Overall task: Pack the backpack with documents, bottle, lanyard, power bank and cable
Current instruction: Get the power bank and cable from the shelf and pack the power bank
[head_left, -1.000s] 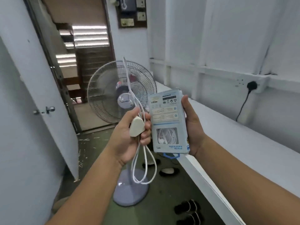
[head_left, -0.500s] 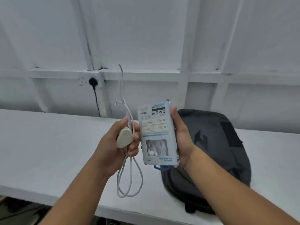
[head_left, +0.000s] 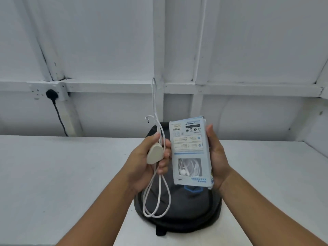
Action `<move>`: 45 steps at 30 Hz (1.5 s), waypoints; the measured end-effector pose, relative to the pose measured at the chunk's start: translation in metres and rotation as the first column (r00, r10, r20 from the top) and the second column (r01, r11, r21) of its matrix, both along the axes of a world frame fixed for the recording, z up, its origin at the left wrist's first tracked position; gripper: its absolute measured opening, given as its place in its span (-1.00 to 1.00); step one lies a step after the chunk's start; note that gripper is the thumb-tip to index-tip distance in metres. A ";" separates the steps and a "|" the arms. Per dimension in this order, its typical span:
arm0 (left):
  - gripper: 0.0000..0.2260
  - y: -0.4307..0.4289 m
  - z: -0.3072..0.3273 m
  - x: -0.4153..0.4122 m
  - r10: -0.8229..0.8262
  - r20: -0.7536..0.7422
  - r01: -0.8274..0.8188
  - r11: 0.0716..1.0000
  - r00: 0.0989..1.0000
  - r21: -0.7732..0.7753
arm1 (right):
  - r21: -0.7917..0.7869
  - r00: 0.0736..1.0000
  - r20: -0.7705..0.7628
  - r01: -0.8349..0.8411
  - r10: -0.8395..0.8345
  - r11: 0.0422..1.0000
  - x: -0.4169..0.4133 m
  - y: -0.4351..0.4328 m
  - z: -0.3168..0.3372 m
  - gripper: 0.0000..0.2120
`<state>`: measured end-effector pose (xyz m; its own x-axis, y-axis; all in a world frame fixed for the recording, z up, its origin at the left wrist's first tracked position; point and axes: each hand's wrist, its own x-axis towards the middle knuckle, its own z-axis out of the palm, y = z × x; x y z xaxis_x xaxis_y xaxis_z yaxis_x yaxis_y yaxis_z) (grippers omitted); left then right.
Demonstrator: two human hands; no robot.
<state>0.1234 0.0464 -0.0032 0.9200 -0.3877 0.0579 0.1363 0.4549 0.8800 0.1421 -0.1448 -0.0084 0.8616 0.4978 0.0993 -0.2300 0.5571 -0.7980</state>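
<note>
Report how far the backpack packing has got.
Done: nothing visibly packed; the backpack lies on the table, contents hidden. In hand: left hand grips the plug and cable, right hand holds an earphone box. Left: stowing these; documents, bottle, lanyard, power bank are out of view.

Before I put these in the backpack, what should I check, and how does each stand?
1. Left hand grips plug and cable: ok.
2. Right hand holds box: ok.
3. Backpack lies on table under both hands: ok.
4. Backpack open: cannot tell.
5. Cable gathered: not ok, loops dangle.
</note>
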 end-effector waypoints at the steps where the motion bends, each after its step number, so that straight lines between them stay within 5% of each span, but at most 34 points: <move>1: -0.68 -0.003 0.000 -0.001 0.007 0.004 -0.007 1.000 1.000 -0.006 | -0.005 1.000 0.009 -0.014 0.014 1.000 0.002 -0.004 0.000 -0.22; 7: -0.69 0.016 -0.001 -0.007 0.131 -0.006 -0.130 0.989 0.991 0.068 | -0.047 0.996 0.024 -0.085 0.086 0.995 0.007 -0.005 0.001 -0.16; 10: -0.69 0.049 -0.010 -0.004 0.347 -0.015 -0.322 0.885 0.938 0.336 | -0.317 0.996 0.061 -0.044 0.067 0.947 0.004 0.005 0.008 -0.27; 12: -0.63 0.076 -0.028 0.004 0.507 0.023 -0.432 0.709 0.862 0.557 | -0.592 0.983 0.176 0.068 0.047 0.803 0.002 0.015 0.017 -0.27; 15: -0.59 0.118 -0.072 0.019 0.592 0.210 -0.449 0.291 0.779 0.845 | -0.821 0.859 0.489 0.394 0.151 0.414 0.003 0.036 0.023 -0.24; 18: -0.59 0.152 -0.122 0.027 0.508 0.407 -0.350 -0.209 0.759 0.913 | -0.726 0.663 0.657 0.684 0.357 0.065 0.009 0.055 0.019 -0.22; 20: -0.63 0.162 -0.148 0.029 0.493 0.438 -0.303 -0.331 0.752 0.893 | -0.592 0.537 0.696 0.805 0.477 -0.043 0.016 0.065 0.011 -0.17; 30: -0.62 0.153 -0.185 0.046 0.259 0.507 -0.364 -0.444 0.822 0.818 | -0.543 0.500 0.674 0.834 0.543 -0.095 0.031 0.082 -0.021 -0.20; 34: -0.57 0.152 -0.186 0.047 0.228 0.497 -0.304 -0.560 0.837 0.771 | -0.544 0.495 0.674 0.835 0.548 -0.086 0.032 0.086 -0.027 -0.19; 41: -0.38 0.155 -0.161 0.047 0.189 0.366 -0.172 -0.632 0.911 0.756 | -0.552 0.500 0.664 0.830 0.556 -0.087 0.032 0.092 -0.035 -0.17; 43: -0.45 0.147 -0.139 0.042 0.198 0.450 -0.298 -0.515 0.871 0.804 | -0.554 0.500 0.660 0.828 0.560 -0.087 0.032 0.092 -0.036 -0.15; 44: -0.51 0.139 -0.123 0.038 0.269 0.485 -0.390 -0.338 0.832 0.857 | -0.557 0.504 0.656 0.826 0.562 -0.091 0.031 0.093 -0.037 -0.14; 45: -0.58 0.130 -0.107 0.033 0.380 0.436 -0.450 -0.058 0.816 0.891 | -0.559 0.507 0.652 0.824 0.564 -0.095 0.029 0.094 -0.038 -0.13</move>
